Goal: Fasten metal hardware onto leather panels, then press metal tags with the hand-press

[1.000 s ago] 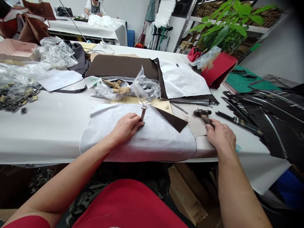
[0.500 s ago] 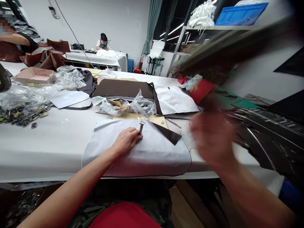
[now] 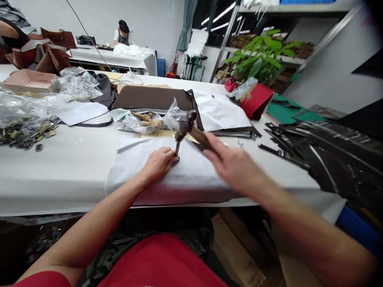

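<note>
My left hand [image 3: 160, 162] is closed around the lower part of a metal punch [image 3: 177, 148], which stands nearly upright on a white-backed sheet [image 3: 134, 159]. A hammer [image 3: 200, 136] with a wooden handle is gripped in my right hand [image 3: 231, 161]. Its round, dark head is at the punch's top end; the two look to be touching. The sheet lies over the table's front edge, and its dark side shows near the hammer handle. What the punch's tip presses on is hidden by my left fingers.
Plastic bags [image 3: 140, 122] and dark brown panels [image 3: 152, 98] lie behind the sheet. Small metal parts [image 3: 24, 137] are heaped at the left. Dark strips [image 3: 329, 147] cover the right side, near a red box [image 3: 256, 100] and a plant [image 3: 263, 57]. A person [image 3: 123, 34] sits at a far table.
My right hand has swung the hammer down and left, from a blurred raised position onto the punch. My left hand keeps its hold. The view has tilted slightly downward.
</note>
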Available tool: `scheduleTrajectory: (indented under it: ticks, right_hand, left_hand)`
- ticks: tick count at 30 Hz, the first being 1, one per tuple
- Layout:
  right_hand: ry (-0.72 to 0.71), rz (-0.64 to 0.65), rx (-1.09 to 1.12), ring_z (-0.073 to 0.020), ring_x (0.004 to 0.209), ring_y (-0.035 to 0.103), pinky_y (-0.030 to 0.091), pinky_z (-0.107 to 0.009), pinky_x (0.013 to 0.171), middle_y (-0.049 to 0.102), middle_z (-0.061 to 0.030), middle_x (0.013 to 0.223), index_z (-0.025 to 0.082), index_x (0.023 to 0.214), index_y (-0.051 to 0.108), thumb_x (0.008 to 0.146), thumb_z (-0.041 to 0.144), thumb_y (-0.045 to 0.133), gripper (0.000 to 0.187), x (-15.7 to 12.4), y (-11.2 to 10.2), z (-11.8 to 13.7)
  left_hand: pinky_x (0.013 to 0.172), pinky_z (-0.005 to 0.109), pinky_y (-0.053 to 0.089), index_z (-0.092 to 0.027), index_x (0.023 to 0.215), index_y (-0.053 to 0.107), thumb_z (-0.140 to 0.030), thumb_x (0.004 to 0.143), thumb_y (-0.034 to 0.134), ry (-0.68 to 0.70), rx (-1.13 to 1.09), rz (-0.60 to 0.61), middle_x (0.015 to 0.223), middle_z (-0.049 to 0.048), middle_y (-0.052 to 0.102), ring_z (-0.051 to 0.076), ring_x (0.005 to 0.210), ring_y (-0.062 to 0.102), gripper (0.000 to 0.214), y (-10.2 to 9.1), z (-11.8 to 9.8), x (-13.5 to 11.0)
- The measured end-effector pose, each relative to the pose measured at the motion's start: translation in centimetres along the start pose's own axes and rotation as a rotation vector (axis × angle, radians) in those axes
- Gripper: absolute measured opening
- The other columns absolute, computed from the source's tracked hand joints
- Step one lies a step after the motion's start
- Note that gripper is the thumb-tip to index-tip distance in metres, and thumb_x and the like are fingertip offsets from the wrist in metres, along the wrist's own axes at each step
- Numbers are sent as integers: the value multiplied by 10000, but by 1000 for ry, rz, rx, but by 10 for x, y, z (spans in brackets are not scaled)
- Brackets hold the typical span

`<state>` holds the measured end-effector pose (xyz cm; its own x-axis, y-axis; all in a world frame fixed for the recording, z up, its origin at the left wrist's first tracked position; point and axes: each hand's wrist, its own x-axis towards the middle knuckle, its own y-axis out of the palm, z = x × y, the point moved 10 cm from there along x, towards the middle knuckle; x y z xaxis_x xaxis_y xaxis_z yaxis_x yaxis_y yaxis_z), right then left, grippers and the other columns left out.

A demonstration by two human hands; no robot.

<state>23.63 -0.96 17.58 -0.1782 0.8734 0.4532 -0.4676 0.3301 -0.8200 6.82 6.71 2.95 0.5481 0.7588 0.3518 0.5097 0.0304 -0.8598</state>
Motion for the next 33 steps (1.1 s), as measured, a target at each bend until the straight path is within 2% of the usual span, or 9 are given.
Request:
scheduleTrajectory:
  ticks: [3, 7, 12, 15, 19, 22, 25, 28, 33]
  right_hand:
    - [51, -5, -119, -222, 657, 662, 514, -327, 686, 754, -43, 872, 305, 1485, 569, 990, 484, 570, 526, -13, -8, -7]
    - [298, -178, -321, -198, 538, 571, 459, -327, 628, 727, -51, 767, 292, 1523, 532, 995, 526, 529, 577, -49, -25, -78]
    - [531, -132, -614, -299, 829, 644, 430, -382, 679, 736, -152, 967, 253, 1413, 659, 989, 437, 514, 484, -94, 3, -190]
    - [598, -149, -614, -339, 1009, 619, 442, -413, 741, 729, -158, 1114, 217, 1364, 696, 990, 410, 490, 469, -111, 15, -227]
    - [561, -237, -583, -347, 1072, 600, 458, -463, 871, 703, -147, 1235, 180, 1277, 738, 987, 392, 457, 455, -114, 15, -232]
    - [437, -229, -465, -357, 1132, 604, 454, -522, 996, 690, -159, 1254, 178, 1264, 736, 967, 375, 463, 449, -107, 17, -219]
    - [316, -81, -149, -306, 1294, 573, 462, -470, 1105, 603, -109, 1434, 236, 1438, 614, 929, 347, 513, 531, -96, 33, -203]
    - [367, 91, 91, -265, 1241, 630, 532, -409, 1056, 513, -80, 1543, 267, 1552, 482, 870, 325, 590, 692, -85, 53, -197]
    - [367, 68, 144, -273, 982, 709, 575, -471, 964, 702, -112, 1281, 210, 1330, 706, 849, 287, 602, 498, -58, 62, -195]
  left_hand:
    - [785, 321, 458, -202, 885, 638, -369, 1021, 508, -53, -39, 11, 961, 73, 676, 221, 916, 624, 252, -1, 4, 3]
    - [696, 290, 455, -197, 827, 619, -395, 1021, 477, -233, -321, -40, 792, 37, 691, 188, 747, 642, 311, -13, 40, 28]
    - [755, 311, 473, -177, 838, 630, -379, 980, 564, -422, -221, -126, 780, 63, 684, 213, 783, 635, 256, -37, 101, 75]
    - [940, 394, 462, -154, 1049, 655, -284, 921, 648, -307, 54, -220, 1079, 135, 680, 293, 1089, 589, 182, -47, 91, 91]
    - [1009, 408, 457, -184, 1250, 620, -295, 914, 668, 66, 115, 10, 1288, 126, 618, 298, 1224, 517, 358, 0, 24, 97]
    - [942, 383, 482, -197, 1045, 677, -283, 949, 610, 138, 91, 98, 1175, 109, 651, 274, 1137, 555, 145, 20, -6, 101]
    - [813, 350, 487, -200, 881, 633, -269, 1017, 469, 124, 2, 73, 945, 80, 668, 232, 917, 615, 224, 11, -17, 113]
    - [778, 350, 486, -212, 984, 621, -292, 1006, 494, 182, -47, 107, 952, 69, 684, 239, 904, 642, 152, 4, -27, 122]
    - [846, 364, 500, -231, 1045, 676, -214, 863, 659, 238, 36, 261, 1163, 97, 683, 289, 1096, 631, 183, 37, -27, 126]
